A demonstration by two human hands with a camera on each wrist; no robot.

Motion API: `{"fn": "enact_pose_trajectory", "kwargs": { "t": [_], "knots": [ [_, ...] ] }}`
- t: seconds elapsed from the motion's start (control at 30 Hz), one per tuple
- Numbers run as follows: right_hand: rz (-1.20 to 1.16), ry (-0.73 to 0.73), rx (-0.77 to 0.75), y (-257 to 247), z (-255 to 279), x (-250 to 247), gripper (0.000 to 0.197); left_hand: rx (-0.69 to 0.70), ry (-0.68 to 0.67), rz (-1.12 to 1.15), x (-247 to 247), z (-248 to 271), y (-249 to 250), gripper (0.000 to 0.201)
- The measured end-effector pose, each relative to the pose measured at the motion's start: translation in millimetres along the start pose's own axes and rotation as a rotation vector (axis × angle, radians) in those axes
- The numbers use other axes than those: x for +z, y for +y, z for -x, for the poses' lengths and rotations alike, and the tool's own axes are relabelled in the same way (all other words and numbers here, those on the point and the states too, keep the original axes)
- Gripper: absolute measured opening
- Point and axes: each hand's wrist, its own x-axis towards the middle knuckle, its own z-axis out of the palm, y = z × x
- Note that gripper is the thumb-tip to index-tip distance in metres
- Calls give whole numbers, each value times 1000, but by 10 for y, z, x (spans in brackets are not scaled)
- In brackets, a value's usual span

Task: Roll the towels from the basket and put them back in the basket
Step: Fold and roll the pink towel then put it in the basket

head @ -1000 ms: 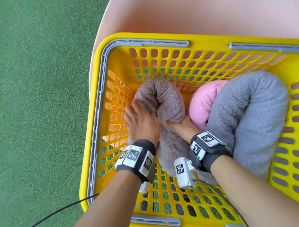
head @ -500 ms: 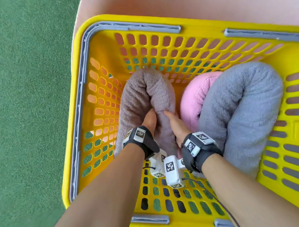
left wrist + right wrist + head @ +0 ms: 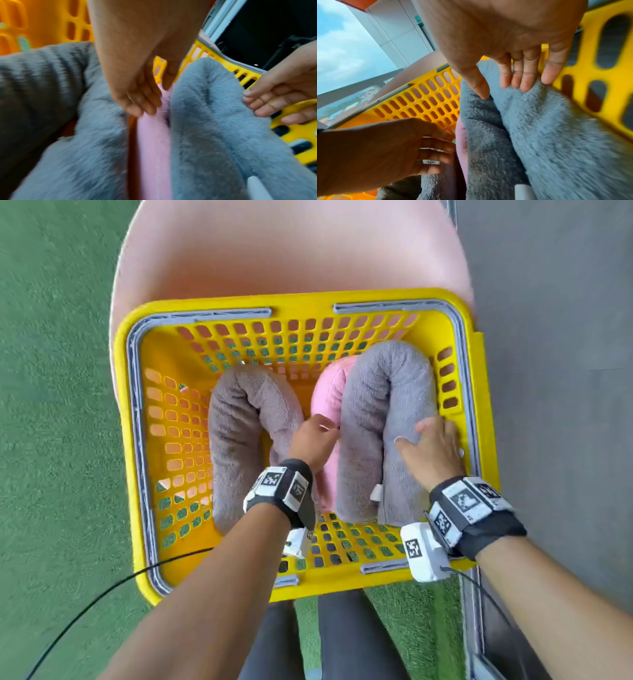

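The basket point(image 3: 219, 302), yellow with slotted walls and grey rim strips, sits on a pink seat point(image 3: 291, 251). Three rolled towels lie inside, each bent into an arch. The brown towel point(image 3: 236, 419) occupies the left half, with a free strip between it and the left wall. The pink towel point(image 3: 329, 392) is wedged in the middle, touching the grey towel point(image 3: 387, 392). The grey towel fills the right side close to the right wall; little room shows there. Bare basket floor shows along the near wall.

Left hand point(image 3: 313, 440): fingers straight and close together, reaching down into the gap between the brown towel and the grey towel. In the left wrist view its fingertips point(image 3: 150, 106) touch the pink towel. It holds nothing.

Right hand point(image 3: 431, 450): fingers straight and slightly spread, laid on the grey towel's right limb next to the right wall. In the right wrist view the fingertips point(image 3: 525, 86) press the pile; the thumb point(image 3: 481, 89) points into the fold. Nothing is pinched.
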Motion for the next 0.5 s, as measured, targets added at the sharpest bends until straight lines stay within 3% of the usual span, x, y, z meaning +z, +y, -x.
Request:
{"fn": "enact_pose_trajectory", "kwargs": {
  "t": [0.07, 0.13, 0.2, 0.3, 0.43, 0.5],
  "knots": [
    [-35, -26, 37, 28, 21, -26, 52, -32, -192, -31, 205, -37, 130, 57],
    [-87, -19, 76, -45, 68, 11, 71, -79, -171, -13, 378, -91, 188, 84],
    [-132, -7, 123, -120, 104, 71, 85, -103, -101, 1, 495, -125, 178, 86],
    [-224, -14, 226, -140, 70, 156, 86, -107, -62, -17, 604, -171, 118, 77],
    [-208, -97, 345, -143, -103, 183, 81, -108, -106, 74, 694, -412, -67, 89],
    [-158, -146, 347, -150, -203, 210, 82, -120, -155, 96, 779, -616, -237, 84]
  ]
}}
